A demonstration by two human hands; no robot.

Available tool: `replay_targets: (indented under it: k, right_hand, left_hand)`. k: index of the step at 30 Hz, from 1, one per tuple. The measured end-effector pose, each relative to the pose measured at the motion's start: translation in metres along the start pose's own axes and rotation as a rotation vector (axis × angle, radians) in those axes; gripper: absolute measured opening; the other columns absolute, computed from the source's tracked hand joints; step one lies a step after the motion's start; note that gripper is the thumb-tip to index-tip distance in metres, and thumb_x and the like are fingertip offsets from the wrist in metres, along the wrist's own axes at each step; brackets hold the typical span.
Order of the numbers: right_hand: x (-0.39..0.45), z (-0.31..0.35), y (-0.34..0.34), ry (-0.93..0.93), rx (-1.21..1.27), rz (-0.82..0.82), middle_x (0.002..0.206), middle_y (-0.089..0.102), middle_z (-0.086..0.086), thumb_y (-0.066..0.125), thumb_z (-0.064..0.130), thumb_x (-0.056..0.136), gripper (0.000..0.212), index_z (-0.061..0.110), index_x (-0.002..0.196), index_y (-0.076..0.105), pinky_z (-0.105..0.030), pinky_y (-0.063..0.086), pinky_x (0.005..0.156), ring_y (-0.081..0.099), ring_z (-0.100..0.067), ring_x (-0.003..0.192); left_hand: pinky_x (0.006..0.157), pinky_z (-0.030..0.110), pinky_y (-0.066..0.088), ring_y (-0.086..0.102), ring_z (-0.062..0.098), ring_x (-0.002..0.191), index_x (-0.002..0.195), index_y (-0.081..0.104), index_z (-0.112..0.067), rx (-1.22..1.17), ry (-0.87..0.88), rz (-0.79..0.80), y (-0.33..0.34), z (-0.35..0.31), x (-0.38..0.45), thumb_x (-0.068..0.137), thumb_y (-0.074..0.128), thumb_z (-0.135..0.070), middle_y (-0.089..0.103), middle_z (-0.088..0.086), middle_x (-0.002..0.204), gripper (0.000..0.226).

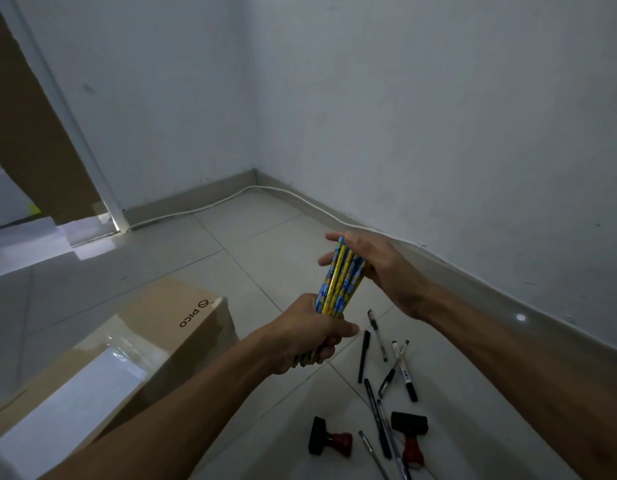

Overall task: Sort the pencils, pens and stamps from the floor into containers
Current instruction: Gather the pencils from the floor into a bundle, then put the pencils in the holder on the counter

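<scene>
Gripping the pencils low in our left hand, we are steadying their tips with our open right hand; a loose grip risks spilling them.

I am reading one clear word: "PICO", printed in dark capitals beside a small round logo mark, on the top face of the brown cardboard box lying on the floor at my left. From my angle the lettering is running sideways, along the box's far edge. One of the markers on the tiles is carrying a small dark label on its white barrel, but it is showing too small and blurred for me to read. The bundle of pencils is showing a blue and yellow printed pattern; I am making out no letters in it.
</scene>
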State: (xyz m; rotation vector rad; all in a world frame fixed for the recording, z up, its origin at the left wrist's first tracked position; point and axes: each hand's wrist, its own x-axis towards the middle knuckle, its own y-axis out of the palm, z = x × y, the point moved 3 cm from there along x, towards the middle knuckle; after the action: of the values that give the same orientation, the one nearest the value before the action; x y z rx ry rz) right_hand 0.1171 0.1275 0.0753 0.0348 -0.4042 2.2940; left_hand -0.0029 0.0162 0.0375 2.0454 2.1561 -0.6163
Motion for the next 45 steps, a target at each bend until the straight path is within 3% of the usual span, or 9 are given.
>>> replay_targets:
  k: [5, 10, 19, 27, 30, 33, 36, 38, 45]
  right_hand:
    - [0.014, -0.004, 0.006, -0.057, 0.131, -0.072, 0.128, 0.072, 0.004, 0.054, 0.043, 0.103, 0.041, 0.023, 0.138, 0.063, -0.052, 0.051, 0.108, 0.069, -0.015, 0.12]
    - [0.017, 0.002, 0.0, -0.034, 0.507, -0.157, 0.13, 0.069, -0.015, 0.054, 0.008, 0.103, 0.024, -0.001, 0.123, 0.064, -0.055, 0.055, 0.101, 0.07, -0.035, 0.118]
    - [0.002, 0.059, 0.02, 0.248, 1.027, -0.166, 0.087, 0.067, -0.014, 0.075, 0.005, 0.084, 0.027, 0.009, 0.109, 0.063, -0.035, 0.058, 0.061, 0.067, -0.023, 0.067]
    - [0.014, 0.236, -0.014, 0.428, 1.187, -0.231, 0.083, 0.069, -0.008, 0.075, 0.013, 0.085, 0.025, 0.01, 0.11, 0.068, -0.032, 0.059, 0.061, 0.067, -0.019, 0.065]
    - [0.016, 0.313, -0.033, 0.467, 1.219, -0.243, 0.07, 0.06, -0.005, 0.071, 0.012, 0.089, 0.007, 0.012, 0.084, 0.066, -0.031, 0.054, 0.055, 0.059, -0.016, 0.056]
    - [0.012, 0.39, -0.056, 0.504, 1.284, -0.316, 0.054, 0.037, 0.001, 0.066, 0.015, 0.09, 0.031, 0.018, 0.062, 0.051, -0.027, 0.039, 0.043, 0.039, -0.011, 0.04]
    - [0.002, 0.462, -0.08, 0.527, 1.294, -0.416, 0.049, 0.03, 0.003, 0.064, 0.018, 0.088, 0.038, 0.019, 0.056, 0.043, -0.025, 0.033, 0.039, 0.032, -0.01, 0.035]
    - [-0.005, 0.514, -0.101, 0.517, 1.286, -0.504, 0.049, 0.031, 0.003, 0.064, 0.018, 0.088, 0.04, 0.019, 0.054, 0.043, -0.026, 0.033, 0.039, 0.032, -0.011, 0.035]
    - [-0.031, 0.671, -0.145, 0.38, 1.248, -0.796, 0.051, 0.032, 0.003, 0.057, 0.013, 0.099, 0.051, 0.022, 0.05, 0.045, -0.028, 0.036, 0.039, 0.034, -0.012, 0.037]
  left_hand:
    - [0.048, 0.028, 0.043, 0.044, 0.017, 0.045, 0.085, 0.048, -0.01, -0.063, 0.015, -0.007, -0.002, -0.001, 0.009, 0.091, 0.077, -0.015, 0.049, 0.004, 0.057, 0.03]
    - [0.045, 0.026, 0.037, 0.038, 0.017, 0.044, 0.078, 0.044, -0.014, -0.194, -0.004, 0.032, 0.014, -0.014, 0.011, 0.091, 0.075, -0.01, 0.042, 0.005, 0.057, 0.033]
    - [0.045, 0.029, 0.032, 0.036, 0.02, 0.041, 0.072, 0.049, -0.011, -0.217, -0.079, 0.057, 0.003, -0.061, -0.039, 0.089, 0.074, -0.006, 0.043, 0.008, 0.054, 0.031]
    - [0.045, 0.029, 0.035, 0.04, 0.021, 0.039, 0.078, 0.055, -0.004, -0.114, -0.145, 0.062, -0.043, -0.231, -0.12, 0.084, 0.07, -0.002, 0.046, 0.01, 0.054, 0.017]
    - [0.046, 0.028, 0.038, 0.045, 0.021, 0.041, 0.074, 0.057, -0.005, -0.074, -0.178, 0.107, -0.061, -0.307, -0.155, 0.082, 0.073, -0.005, 0.049, 0.012, 0.055, 0.018]
    - [0.054, 0.023, 0.047, 0.06, 0.015, 0.052, 0.068, 0.066, -0.015, 0.006, -0.194, 0.242, -0.072, -0.384, -0.192, 0.082, 0.082, -0.011, 0.062, 0.005, 0.06, 0.022]
    - [0.071, 0.01, 0.049, 0.066, -0.005, 0.079, 0.099, 0.076, -0.02, 0.214, -0.172, 0.268, -0.078, -0.448, -0.224, 0.089, 0.081, -0.019, 0.076, -0.007, 0.087, 0.012]
    - [0.087, 0.016, 0.053, 0.069, 0.001, 0.1, 0.12, 0.074, -0.015, 0.186, -0.201, 0.251, -0.084, -0.488, -0.252, 0.087, 0.081, -0.029, 0.079, 0.001, 0.109, 0.037]
    - [0.053, 0.021, 0.048, 0.066, 0.021, 0.058, 0.1, 0.072, -0.001, -0.412, -0.265, -0.038, -0.098, -0.596, -0.362, 0.045, 0.097, -0.039, 0.076, 0.02, 0.077, 0.071]
